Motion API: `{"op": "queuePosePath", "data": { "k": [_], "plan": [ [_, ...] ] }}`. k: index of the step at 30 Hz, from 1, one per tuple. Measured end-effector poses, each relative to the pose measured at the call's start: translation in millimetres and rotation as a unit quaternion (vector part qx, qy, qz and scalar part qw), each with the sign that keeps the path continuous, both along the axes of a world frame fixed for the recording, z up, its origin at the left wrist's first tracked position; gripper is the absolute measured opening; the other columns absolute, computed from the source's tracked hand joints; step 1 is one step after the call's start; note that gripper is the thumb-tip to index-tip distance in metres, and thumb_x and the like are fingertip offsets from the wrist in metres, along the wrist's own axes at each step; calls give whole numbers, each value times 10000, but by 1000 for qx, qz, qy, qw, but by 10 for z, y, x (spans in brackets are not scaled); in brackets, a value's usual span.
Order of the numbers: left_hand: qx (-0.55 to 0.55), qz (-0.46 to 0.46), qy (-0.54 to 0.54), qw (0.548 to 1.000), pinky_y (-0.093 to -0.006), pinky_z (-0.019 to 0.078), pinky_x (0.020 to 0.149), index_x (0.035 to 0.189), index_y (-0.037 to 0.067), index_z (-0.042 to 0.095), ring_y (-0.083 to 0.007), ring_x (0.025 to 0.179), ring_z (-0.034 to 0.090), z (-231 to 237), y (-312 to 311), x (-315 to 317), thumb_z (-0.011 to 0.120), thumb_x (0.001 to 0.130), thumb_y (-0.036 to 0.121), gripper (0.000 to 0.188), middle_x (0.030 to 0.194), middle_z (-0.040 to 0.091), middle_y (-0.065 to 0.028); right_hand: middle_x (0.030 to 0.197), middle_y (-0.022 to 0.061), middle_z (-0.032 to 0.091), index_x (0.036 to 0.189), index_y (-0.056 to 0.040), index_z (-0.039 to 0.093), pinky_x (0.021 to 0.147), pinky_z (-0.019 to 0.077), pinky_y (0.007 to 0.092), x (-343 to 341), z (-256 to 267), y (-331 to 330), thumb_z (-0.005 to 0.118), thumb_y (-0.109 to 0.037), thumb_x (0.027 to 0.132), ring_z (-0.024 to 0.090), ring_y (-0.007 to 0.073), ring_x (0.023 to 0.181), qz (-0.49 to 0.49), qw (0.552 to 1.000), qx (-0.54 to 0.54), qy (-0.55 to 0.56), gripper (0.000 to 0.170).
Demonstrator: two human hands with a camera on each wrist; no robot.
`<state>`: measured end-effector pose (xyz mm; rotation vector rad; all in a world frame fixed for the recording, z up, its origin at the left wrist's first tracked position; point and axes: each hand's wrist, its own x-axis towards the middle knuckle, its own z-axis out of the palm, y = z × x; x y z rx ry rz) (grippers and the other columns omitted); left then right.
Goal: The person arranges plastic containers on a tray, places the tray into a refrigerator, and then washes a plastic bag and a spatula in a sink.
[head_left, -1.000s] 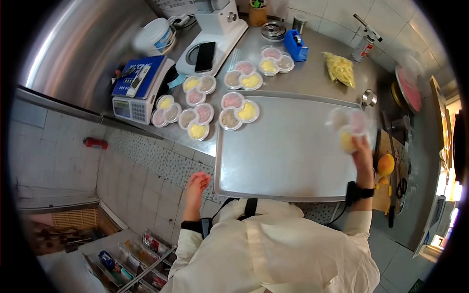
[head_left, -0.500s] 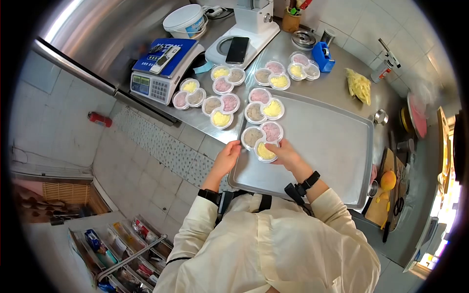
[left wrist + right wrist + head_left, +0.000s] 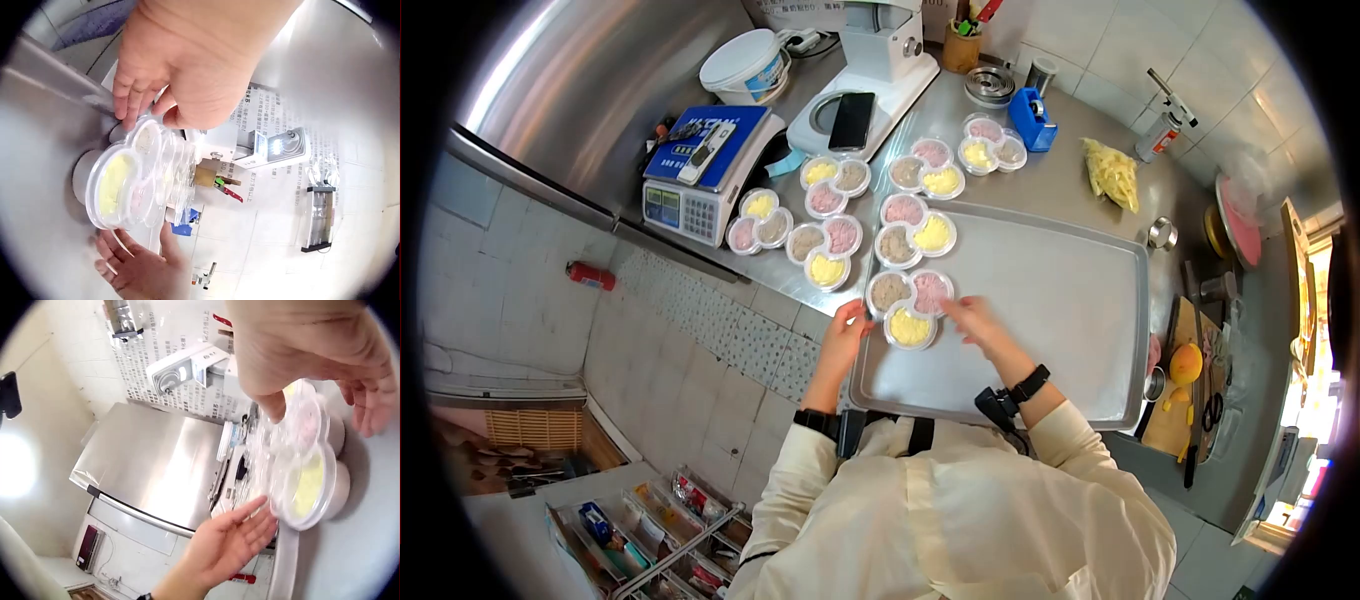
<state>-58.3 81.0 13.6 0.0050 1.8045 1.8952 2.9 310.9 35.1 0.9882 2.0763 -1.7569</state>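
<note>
A clear three-lobed container [image 3: 909, 327] with yellow, pink and brown fillings lies at the left end of the metal tray [image 3: 1040, 330], just below a second such container [image 3: 933, 234]. My left hand [image 3: 841, 340] is at the tray's left edge beside the nearer container, fingers relaxed. On its other side my right hand [image 3: 990, 332] hovers with loose fingers, close to the pink lobe. The left wrist view shows the container [image 3: 117, 184] between both hands. In the right wrist view my right hand [image 3: 312, 356] arches over the container [image 3: 309, 487], fingers spread.
More filled three-lobed containers [image 3: 825, 269] stand on the counter left of and behind the tray. Around them are a scale [image 3: 690, 215], a phone [image 3: 852, 121], a white bucket [image 3: 742, 66], a blue tape dispenser [image 3: 1032, 119], a yellow bag [image 3: 1111, 174] and a cutting board [image 3: 1170, 425] with a knife.
The right hand carried a container from the tray's right side to its left end, set it down and released it. The left hand came up to the tray's edge beside it.
</note>
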Motion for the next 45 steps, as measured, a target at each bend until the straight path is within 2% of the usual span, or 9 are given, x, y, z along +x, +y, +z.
{"op": "queuePosePath", "data": {
  "k": [5, 8, 10, 15, 18, 24, 32, 37, 45],
  "plan": [
    [-11, 15, -28, 999, -246, 426, 735, 1072, 17, 452, -150, 815, 542, 31, -229, 139, 424, 864, 145, 246, 986, 538, -101, 975, 180, 520, 1014, 47, 461, 783, 407, 364, -758, 86, 755, 587, -327, 729, 516, 265, 907, -103, 905, 254, 326, 487],
    [-21, 18, -23, 999, -243, 422, 734, 1048, 13, 466, -146, 822, 536, 112, -360, 284, 434, 861, 150, 234, 967, 545, -98, 1021, 212, 509, 1060, 52, 458, 816, 392, 378, -1356, 260, 866, 571, -372, 723, 502, 312, 957, -42, 889, 403, 213, 553],
    [-19, 31, -1, 999, -238, 410, 739, 1036, 31, 478, -133, 827, 534, 86, -476, 412, 430, 857, 154, 223, 951, 554, -73, 1013, 224, 526, 1070, 52, 482, 817, 390, 381, -1657, 374, 812, 551, -400, 709, 508, 328, 957, -25, 923, 382, 29, 583],
    [-46, 109, 11, 993, -219, 394, 733, 1025, 56, 491, -110, 832, 530, 176, -874, 697, 413, 857, 154, 210, 928, 569, -48, 834, 193, 592, 967, 59, 552, 697, 436, 330, -2154, -156, 1057, 556, -366, 685, 568, 296, 819, 29, 979, 182, 93, 510],
    [-70, 166, -6, 984, -221, 401, 724, 1025, 56, 492, -111, 820, 536, 198, -1122, 852, 420, 849, 159, 215, 922, 577, -48, 774, 111, 571, 872, 43, 553, 566, 453, 295, -2182, -127, 1027, 615, -267, 673, 560, 178, 712, -79, 989, -41, 117, 374],
    [6, 280, -109, 954, -225, 412, 708, 1026, 51, 490, -120, 804, 548, 173, -1354, 906, 457, 825, 192, 248, 935, 581, -70, 860, 69, 550, 960, 21, 501, 574, 467, 275, -2154, 36, 991, 622, -183, 719, 554, 164, 725, -71, 974, -143, 158, 338],
    [-23, 45, -44, 998, -256, 398, 781, 1093, 43, 463, -141, 874, 527, 586, -1020, 520, 433, 856, 271, 330, 968, 554, -63, 928, 47, 544, 1028, -4, 470, 693, 458, 255, -756, 966, 321, 563, -150, 791, 540, 121, 816, 57, 960, -194, 194, 293],
    [21, -102, -101, 989, -263, 416, 756, 1144, 47, 408, -141, 876, 523, 553, -885, 427, 406, 867, 305, 379, 968, 537, -54, 951, 52, 540, 1091, -18, 444, 706, 449, 257, 263, 725, -308, 609, -169, 755, 525, 117, 839, 166, 948, -256, 90, 404],
    [-51, -307, -187, 932, -239, 470, 657, 1170, 32, 364, -113, 789, 539, 375, -847, 485, 406, 860, 394, 478, 935, 516, -51, 889, 36, 551, 1025, -29, 478, 612, 427, 237, 601, 172, -544, 628, -212, 725, 507, 87, 741, 181, 958, -224, -9, 381]
  ]
}}
